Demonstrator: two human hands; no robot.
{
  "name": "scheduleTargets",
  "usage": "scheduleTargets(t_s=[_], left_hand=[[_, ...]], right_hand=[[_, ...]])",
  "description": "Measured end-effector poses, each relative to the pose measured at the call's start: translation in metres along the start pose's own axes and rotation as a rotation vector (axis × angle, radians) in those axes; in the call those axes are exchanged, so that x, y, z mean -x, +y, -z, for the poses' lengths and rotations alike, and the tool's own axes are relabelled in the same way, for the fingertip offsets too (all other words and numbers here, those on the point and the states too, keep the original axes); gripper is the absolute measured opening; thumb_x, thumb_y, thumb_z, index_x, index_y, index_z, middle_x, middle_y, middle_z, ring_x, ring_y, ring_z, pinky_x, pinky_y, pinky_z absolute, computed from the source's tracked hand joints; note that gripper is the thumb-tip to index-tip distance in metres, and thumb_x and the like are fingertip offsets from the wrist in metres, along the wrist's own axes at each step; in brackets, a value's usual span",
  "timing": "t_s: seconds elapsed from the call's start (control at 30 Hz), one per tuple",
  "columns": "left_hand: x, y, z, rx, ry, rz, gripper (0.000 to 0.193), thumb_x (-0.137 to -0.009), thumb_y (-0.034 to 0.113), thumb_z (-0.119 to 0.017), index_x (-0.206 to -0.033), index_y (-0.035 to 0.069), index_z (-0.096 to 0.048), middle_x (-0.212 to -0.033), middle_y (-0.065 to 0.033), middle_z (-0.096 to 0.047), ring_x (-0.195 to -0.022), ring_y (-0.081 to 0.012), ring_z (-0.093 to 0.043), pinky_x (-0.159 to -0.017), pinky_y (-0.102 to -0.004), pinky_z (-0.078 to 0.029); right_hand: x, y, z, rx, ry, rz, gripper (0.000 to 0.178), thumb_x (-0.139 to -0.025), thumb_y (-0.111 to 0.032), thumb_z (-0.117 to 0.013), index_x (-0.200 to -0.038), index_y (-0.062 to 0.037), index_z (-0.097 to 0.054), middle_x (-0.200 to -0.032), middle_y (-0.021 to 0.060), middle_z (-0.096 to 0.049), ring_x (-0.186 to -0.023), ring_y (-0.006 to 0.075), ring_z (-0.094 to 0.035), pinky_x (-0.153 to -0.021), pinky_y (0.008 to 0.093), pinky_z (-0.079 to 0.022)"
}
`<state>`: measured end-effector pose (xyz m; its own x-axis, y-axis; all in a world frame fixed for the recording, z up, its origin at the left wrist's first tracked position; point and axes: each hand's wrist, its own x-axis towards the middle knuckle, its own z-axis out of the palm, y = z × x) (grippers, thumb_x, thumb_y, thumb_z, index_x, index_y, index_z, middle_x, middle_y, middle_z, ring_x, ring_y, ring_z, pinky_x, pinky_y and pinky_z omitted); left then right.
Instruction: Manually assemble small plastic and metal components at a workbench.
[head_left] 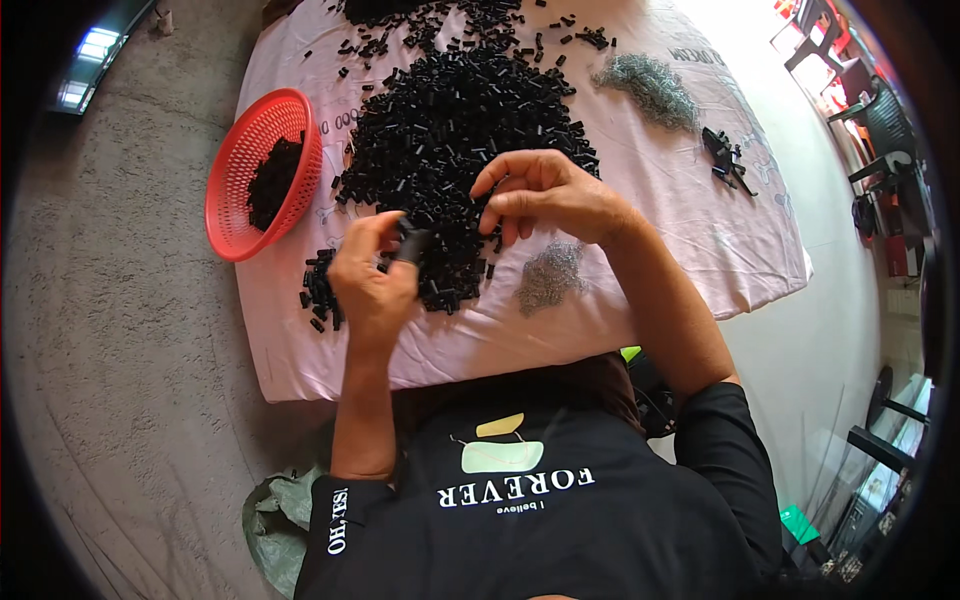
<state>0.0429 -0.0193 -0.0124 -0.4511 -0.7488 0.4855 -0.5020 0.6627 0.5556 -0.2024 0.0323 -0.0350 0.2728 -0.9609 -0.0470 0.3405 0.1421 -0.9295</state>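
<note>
"Okay, quick one: where's the worked piece?"

"Left hand (372,275) is pinching a dark piece (412,240) between thumb and fingertips, above the near part of the pile of small black tubes (450,130). It's blurring, so I can't tell its exact shape."

"Right hand (545,195)?"

"Hovering over the pile, fingers curling toward the thumb; can't tell if they're gripping anything."

"Around them?"

"Small heap of silver metal bits (550,280) is lying just below the right hand; a bigger silver heap (648,90) is sitting farther off, black parts (728,160) lying near it. Red perforated basket (222,205) is sitting at the left, holding more black pieces (275,185)."

"Underneath?"

"Pale pink cloth (700,250). Grey floor (130,300) is showing at left."
</note>
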Motion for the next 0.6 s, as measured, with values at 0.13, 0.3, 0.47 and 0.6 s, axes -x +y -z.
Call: scheduleTargets(t_s=[0.13, 0.3, 0.47, 0.6], left_hand=[[0.012, -0.056, 0.024, -0.192, 0.120, 0.110, 0.030, -0.073, -0.004, -0.068, -0.102, 0.002, -0.067, -0.088, -0.0096, -0.062, -0.077, -0.0224, -0.062, -0.072, -0.0333, -0.051], [0.030, -0.095, 0.054, -0.441, 0.102, 0.160, 0.035, -0.072, -0.006, -0.057, -0.105, 0.001, -0.067, -0.099, -0.0104, -0.065, -0.098, -0.0254, -0.062, -0.088, -0.0352, -0.050], [0.042, -0.112, 0.060, -0.348, 0.064, 0.199, 0.033, -0.073, -0.001, -0.060, -0.105, 0.002, -0.068, -0.106, -0.0117, -0.064, -0.100, -0.0299, -0.059, -0.090, -0.0382, -0.048], [0.037, -0.099, 0.056, -0.306, 0.114, 0.179, 0.036, -0.073, -0.004, -0.054, -0.106, 0.001, -0.067, -0.107, -0.0120, -0.065, -0.102, -0.0310, -0.059, -0.092, -0.0392, -0.048]], right_hand=[[0.000, -0.005, 0.002, 0.066, 0.176, 0.038, 0.021, -0.093, -0.019, -0.064, -0.108, -0.0038, -0.064, -0.087, 0.0050, -0.071, -0.069, 0.0070, -0.065, -0.060, 0.0189, -0.050], [0.001, -0.002, 0.003, 0.117, 0.200, 0.066, 0.020, -0.095, -0.020, -0.063, -0.109, -0.0061, -0.064, -0.087, 0.0022, -0.070, -0.069, 0.0056, -0.063, -0.061, 0.0185, -0.048], [-0.001, 0.000, 0.000, 0.126, 0.188, 0.054, 0.022, -0.094, -0.021, -0.063, -0.108, -0.0042, -0.064, -0.087, 0.0042, -0.070, -0.070, 0.0069, -0.064, -0.061, 0.0195, -0.049], [-0.002, 0.001, 0.001, 0.119, 0.185, 0.056, 0.022, -0.094, -0.022, -0.064, -0.108, -0.0041, -0.064, -0.088, 0.0043, -0.070, -0.071, 0.0069, -0.064, -0.062, 0.0196, -0.049]])
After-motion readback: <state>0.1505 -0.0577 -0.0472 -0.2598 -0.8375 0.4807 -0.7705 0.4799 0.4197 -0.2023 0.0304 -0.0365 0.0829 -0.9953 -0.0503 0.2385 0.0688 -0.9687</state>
